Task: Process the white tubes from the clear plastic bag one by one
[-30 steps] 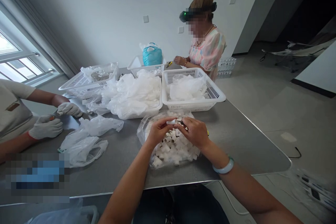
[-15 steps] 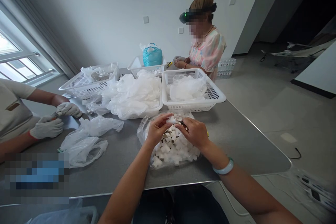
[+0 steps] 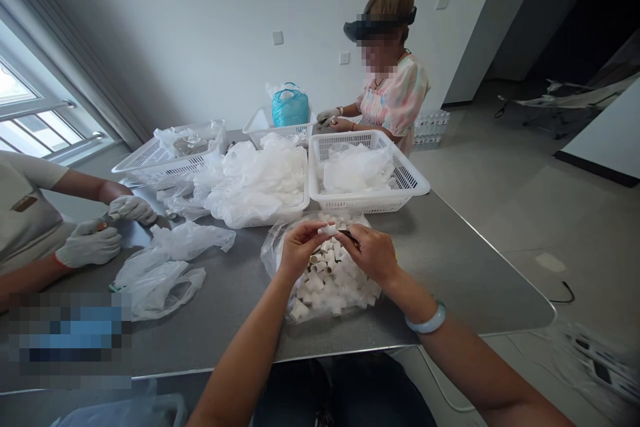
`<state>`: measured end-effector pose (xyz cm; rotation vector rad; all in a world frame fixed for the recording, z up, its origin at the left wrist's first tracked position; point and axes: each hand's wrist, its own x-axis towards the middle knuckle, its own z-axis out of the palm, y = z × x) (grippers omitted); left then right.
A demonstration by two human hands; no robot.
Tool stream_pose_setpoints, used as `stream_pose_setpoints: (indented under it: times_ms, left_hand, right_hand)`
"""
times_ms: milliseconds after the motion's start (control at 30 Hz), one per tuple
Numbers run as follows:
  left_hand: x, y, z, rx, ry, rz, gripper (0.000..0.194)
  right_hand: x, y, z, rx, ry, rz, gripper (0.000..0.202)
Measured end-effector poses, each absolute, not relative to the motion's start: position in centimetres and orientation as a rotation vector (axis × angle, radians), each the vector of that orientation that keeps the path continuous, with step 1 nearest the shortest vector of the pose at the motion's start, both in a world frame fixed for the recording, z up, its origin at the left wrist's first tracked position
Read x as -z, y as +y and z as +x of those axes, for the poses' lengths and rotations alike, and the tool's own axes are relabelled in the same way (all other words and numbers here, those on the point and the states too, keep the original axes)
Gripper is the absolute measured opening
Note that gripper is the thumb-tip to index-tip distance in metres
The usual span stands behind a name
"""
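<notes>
My left hand (image 3: pixel 301 250) pinches a short white plastic pipe fitting (image 3: pixel 328 230) between thumb and fingertips. My right hand (image 3: pixel 374 253) is closed around a small hand tool (image 3: pixel 349 236); its dark front end points at the fitting and a bit of yellow shows behind the palm. Most of that tool is hidden, so its exact kind is unclear. Below both hands, an opened clear plastic bag (image 3: pixel 273 243) lies on the table, full of loose white pipe fittings (image 3: pixel 320 278).
White baskets (image 3: pixel 370 200) holding plastic bags stand beyond my hands on the grey metal table (image 3: pixel 450 267). More thin bags (image 3: pixel 175 267) lie to the left, near a co-worker's gloved hands (image 3: pixel 93 243). Another person (image 3: pixel 400 93) works at the far side. A blue bag (image 3: pixel 290 109) sits behind.
My hands stay nearly in place, with the fitting turned slightly against the tool. The far person's hands have shifted a little left, and the head has moved slightly right.
</notes>
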<state>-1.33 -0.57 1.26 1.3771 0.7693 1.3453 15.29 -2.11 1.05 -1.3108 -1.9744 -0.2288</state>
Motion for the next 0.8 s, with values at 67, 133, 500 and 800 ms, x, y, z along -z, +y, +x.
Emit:
stream_pose_setpoints:
  times_ms: [67, 133, 500, 800]
  left_hand:
    - [-1.3, -0.6, -1.2, -1.356, 0.790, 1.403, 0.031]
    - [-1.4, -0.7, -1.2, -1.352, 0.811, 1.459, 0.033]
    - [0.1, -0.6, -0.9, -1.458, 0.816, 1.697, 0.012]
    - [-1.0, -0.9, -0.6, -1.338, 0.888, 1.545, 0.019]
  right_hand:
    - [-1.1, -2.1, 15.3, 0.225, -1.967, -1.330, 0.055]
    - [-1.2, -2.2, 15.3, 0.234, -1.951, -1.340, 0.055]
    - [-1.4, -2.3, 15.2, 0.213, -1.929, -1.379, 0.054]
    - [-1.4, -2.2, 15.3, 0.285, -1.870, -1.279, 0.049]
